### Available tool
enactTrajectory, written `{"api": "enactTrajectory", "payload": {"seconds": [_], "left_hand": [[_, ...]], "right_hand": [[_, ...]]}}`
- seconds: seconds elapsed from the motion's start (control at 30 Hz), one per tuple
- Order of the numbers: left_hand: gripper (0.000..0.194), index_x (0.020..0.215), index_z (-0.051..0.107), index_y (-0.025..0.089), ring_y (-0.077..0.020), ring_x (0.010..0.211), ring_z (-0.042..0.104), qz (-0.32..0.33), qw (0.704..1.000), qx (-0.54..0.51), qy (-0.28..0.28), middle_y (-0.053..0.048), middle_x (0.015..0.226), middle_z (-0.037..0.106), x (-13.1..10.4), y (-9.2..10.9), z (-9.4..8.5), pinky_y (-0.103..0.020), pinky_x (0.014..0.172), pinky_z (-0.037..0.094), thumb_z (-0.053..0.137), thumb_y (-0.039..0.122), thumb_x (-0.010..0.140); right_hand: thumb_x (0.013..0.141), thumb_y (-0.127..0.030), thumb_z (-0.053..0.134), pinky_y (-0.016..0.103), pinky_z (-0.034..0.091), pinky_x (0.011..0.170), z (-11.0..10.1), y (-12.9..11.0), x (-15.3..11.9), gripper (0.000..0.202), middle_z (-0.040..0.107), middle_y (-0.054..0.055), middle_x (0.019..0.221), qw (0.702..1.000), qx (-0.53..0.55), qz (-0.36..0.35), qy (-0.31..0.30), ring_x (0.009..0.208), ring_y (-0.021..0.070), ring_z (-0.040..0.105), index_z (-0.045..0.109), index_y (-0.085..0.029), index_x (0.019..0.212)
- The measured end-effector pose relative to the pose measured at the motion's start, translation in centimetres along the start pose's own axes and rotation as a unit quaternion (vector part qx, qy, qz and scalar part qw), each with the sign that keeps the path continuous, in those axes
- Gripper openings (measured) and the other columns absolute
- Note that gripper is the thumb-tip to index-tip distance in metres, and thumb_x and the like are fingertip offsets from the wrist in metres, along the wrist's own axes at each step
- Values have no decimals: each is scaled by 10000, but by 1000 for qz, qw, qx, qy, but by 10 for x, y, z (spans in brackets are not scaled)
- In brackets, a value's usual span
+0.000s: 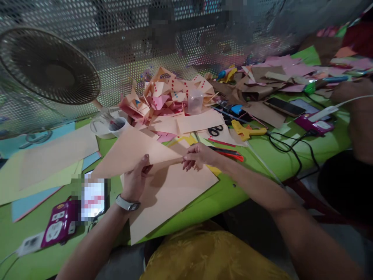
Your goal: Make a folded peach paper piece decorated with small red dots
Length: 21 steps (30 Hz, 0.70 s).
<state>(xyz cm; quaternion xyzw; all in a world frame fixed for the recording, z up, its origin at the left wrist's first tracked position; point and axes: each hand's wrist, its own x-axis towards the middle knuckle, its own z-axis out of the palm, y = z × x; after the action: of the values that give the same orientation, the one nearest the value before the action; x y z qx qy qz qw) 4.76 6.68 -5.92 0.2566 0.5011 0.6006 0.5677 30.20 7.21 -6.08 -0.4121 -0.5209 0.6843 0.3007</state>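
A peach paper sheet [125,149] is held up at a tilt between both hands. My left hand [136,181], with a watch on the wrist, grips its lower edge, thumb on top. At the sheet's right corner my right hand [196,156] pinches the paper with closed fingers. Beneath them a larger peach sheet [171,194] lies flat near the table's front edge. An orange cutter [237,156] rests just right of my right hand.
Folded paper pieces [166,93] pile up behind, beside a plastic cup [195,101]. A yellow glue gun [247,131], cables, phones and a purple power strip [60,222] lie around. A fan [55,70] stands left; another person's arm [359,116] reaches in at right.
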Motion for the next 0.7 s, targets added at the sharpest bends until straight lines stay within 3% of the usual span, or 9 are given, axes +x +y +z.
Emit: {"api": "enactTrajectory", "payload": {"seconds": [0.07,0.13,0.2,0.27,0.33,0.4,0.47,0.57,0.7], "left_hand": [[330,846,714,195,-130,826,665,0,1000,-14,2,4,945,713,2,2,0,-245,777,577,904,218,577],[295,812,709,187,-120,789,663,-2,1000,-15,3,12,894,707,2,2,0,-245,781,574,899,229,589],[276,792,704,180,-118,774,658,1,1000,-8,-3,14,860,699,-2,0,2,-249,777,569,893,242,602],[281,803,702,174,-114,766,648,2,1000,-10,-24,20,838,691,-9,-3,5,-240,750,560,891,255,612],[280,786,700,165,-101,737,637,-19,998,-18,-49,26,802,686,-16,-6,7,-223,722,549,893,272,614],[284,810,720,154,-111,779,656,-60,996,-26,-67,-6,856,718,-23,-9,8,-221,743,549,889,288,624],[307,863,741,149,-141,847,681,-87,993,-34,-77,-48,941,743,-28,-10,9,-243,787,556,885,291,632],[280,864,744,151,-149,837,694,-114,990,-50,-72,-35,923,752,-31,-9,6,-259,820,563,876,271,648],[239,789,704,145,-136,738,694,-120,986,-93,-67,7,804,727,-26,-4,-4,-286,830,580,858,297,686]], "right_hand": [[803,-398,648,253,550,556,-5,-4,-3,287,762,108,757,995,-50,-48,70,602,164,712,690,-114,798],[863,-390,581,299,575,641,-4,-7,-7,283,764,109,810,956,-166,-156,183,674,178,718,696,-131,854],[910,-358,548,360,578,797,5,-9,-10,260,767,112,925,863,-343,-285,237,853,210,723,705,-157,961],[938,-286,546,417,527,965,20,-9,-12,245,744,114,1099,743,-520,-377,191,1078,241,676,694,-176,1100],[961,-187,511,448,461,1075,37,-7,-11,310,676,119,1278,635,-637,-418,125,1244,252,591,641,-168,1242],[965,-100,461,449,402,1146,51,-3,-7,410,562,133,1432,567,-699,-425,101,1358,254,492,556,-137,1362],[961,-72,438,448,368,1183,60,3,-3,477,477,150,1506,539,-727,-416,92,1413,261,425,480,-106,1435],[957,-79,438,486,352,1198,61,11,2,529,442,174,1522,539,-734,-402,95,1437,285,383,411,-76,1486],[949,-54,426,539,386,1164,52,18,-3,539,474,219,1477,534,-727,-414,124,1405,307,430,396,-30,1486]]}}
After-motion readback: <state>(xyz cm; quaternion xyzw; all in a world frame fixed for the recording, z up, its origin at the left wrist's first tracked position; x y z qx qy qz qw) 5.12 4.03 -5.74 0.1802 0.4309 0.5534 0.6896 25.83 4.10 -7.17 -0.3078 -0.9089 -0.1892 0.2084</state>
